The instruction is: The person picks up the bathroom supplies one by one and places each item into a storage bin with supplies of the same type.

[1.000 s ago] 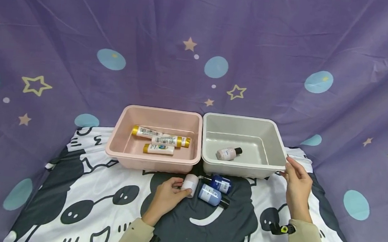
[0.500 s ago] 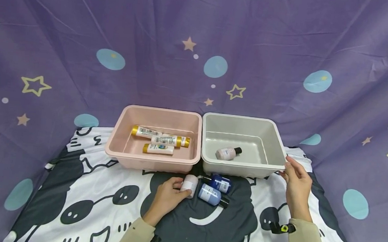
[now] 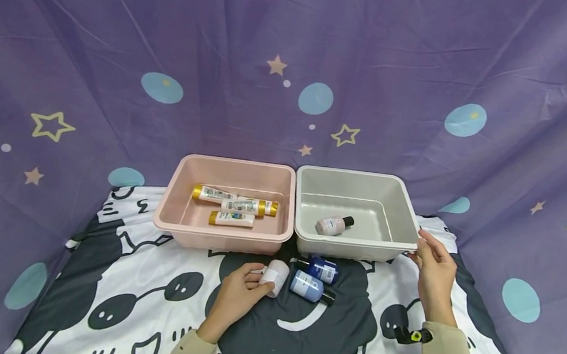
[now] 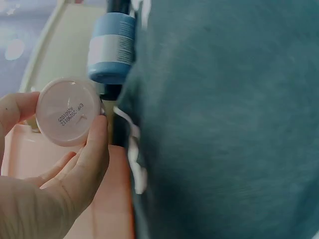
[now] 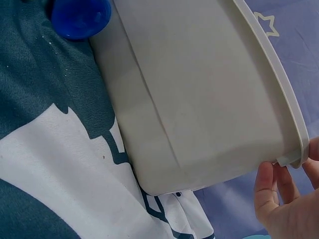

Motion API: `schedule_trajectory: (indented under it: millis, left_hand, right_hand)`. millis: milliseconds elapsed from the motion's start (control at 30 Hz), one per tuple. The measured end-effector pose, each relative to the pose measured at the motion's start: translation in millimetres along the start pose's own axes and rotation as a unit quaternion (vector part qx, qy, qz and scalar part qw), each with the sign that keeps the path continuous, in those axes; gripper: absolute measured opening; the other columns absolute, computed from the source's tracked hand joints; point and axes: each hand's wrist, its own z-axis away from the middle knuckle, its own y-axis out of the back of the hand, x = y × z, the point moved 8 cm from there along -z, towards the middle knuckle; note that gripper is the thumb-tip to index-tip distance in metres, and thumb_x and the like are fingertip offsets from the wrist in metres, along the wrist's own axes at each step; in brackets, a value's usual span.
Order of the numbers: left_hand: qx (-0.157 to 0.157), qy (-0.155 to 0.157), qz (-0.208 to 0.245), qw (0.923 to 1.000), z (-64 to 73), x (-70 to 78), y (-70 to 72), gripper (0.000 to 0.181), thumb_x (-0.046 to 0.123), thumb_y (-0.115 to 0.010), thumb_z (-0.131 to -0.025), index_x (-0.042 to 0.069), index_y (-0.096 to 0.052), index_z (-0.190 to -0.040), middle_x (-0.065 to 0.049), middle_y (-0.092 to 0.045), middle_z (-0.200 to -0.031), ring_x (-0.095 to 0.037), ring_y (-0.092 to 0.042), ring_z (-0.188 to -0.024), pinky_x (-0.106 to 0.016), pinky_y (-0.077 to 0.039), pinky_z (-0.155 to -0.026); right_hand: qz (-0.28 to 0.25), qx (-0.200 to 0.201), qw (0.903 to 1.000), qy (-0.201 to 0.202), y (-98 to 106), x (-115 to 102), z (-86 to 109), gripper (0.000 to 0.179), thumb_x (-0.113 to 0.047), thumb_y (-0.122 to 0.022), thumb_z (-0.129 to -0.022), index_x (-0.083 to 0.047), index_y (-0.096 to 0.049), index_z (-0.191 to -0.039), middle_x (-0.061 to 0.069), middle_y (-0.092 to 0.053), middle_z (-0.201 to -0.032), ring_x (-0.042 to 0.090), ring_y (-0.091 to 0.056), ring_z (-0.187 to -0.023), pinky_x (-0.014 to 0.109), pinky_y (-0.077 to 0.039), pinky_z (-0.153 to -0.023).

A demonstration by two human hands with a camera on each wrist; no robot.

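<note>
My left hand pinches a small pale pink bottle between thumb and fingers, in front of the two bins. The left wrist view shows the round base of this bottle, printed with an expiry date; its cap is hidden. At the front right corner of the light grey bin, the fingertips of my right hand grip the rim. A light blue bottle and a dark blue bottle, both with black caps, lie just right of the held bottle. Inside the grey bin lies another pale pink bottle with a black cap.
Left of the grey bin stands a pink bin holding several white tubes with gold caps. A black-and-white patterned cloth covers the table. Behind it hangs a purple curtain with stars and dots.
My left hand has drawn the pale pink bottle slightly toward me and tilted it. My right hand keeps its hold on the grey bin's corner.
</note>
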Motion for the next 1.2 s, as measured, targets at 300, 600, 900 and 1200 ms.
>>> schedule_trajectory:
  millis: [300,600,900,1200]
  left_hand:
    - [-0.029,-0.022,0.012,0.9993,7.9,29.3,0.5,0.056,0.036,-0.083,-0.083,0.005,-0.065,-0.126,-0.010,-0.073,-0.106,-0.020,-0.072,-0.092,-0.032,-0.058,-0.076]
    - [-0.048,-0.074,0.056,0.9945,11.0,69.8,0.7,0.048,0.027,-0.084,-0.084,0.007,-0.066,-0.123,-0.010,-0.072,-0.110,-0.021,-0.070,-0.098,-0.033,-0.057,-0.083]
    - [-0.065,-0.091,0.091,0.9895,-1.2,98.1,3.5,0.046,0.020,-0.083,-0.085,0.005,-0.066,-0.124,-0.011,-0.072,-0.111,-0.021,-0.069,-0.100,-0.033,-0.056,-0.084]
    - [-0.108,-0.103,0.088,0.9849,-38.0,131.3,-5.9,0.047,0.024,-0.080,-0.087,0.003,-0.065,-0.127,-0.013,-0.069,-0.116,-0.026,-0.068,-0.103,-0.033,-0.056,-0.084]
  right_hand:
    - [-0.001,0.004,1.0000,0.003,2.8,-1.3,-0.4,0.034,-0.002,-0.067,-0.095,0.009,-0.062,-0.127,0.010,-0.070,-0.099,0.016,-0.065,-0.077,0.028,-0.058,-0.071]
    - [-0.004,0.005,1.0000,0.003,3.0,0.4,-0.4,0.029,-0.001,-0.066,-0.095,0.005,-0.067,-0.124,0.011,-0.070,-0.095,0.017,-0.066,-0.076,0.028,-0.058,-0.068]
    - [-0.004,-0.001,0.9999,0.010,1.5,-0.3,0.1,0.032,-0.001,-0.065,-0.096,0.007,-0.064,-0.127,0.011,-0.070,-0.095,0.017,-0.067,-0.077,0.029,-0.058,-0.071]
    - [0.005,0.008,1.0000,0.000,1.1,3.8,-0.1,0.029,0.000,-0.063,-0.097,0.005,-0.066,-0.125,0.011,-0.070,-0.096,0.018,-0.069,-0.078,0.032,-0.059,-0.073]
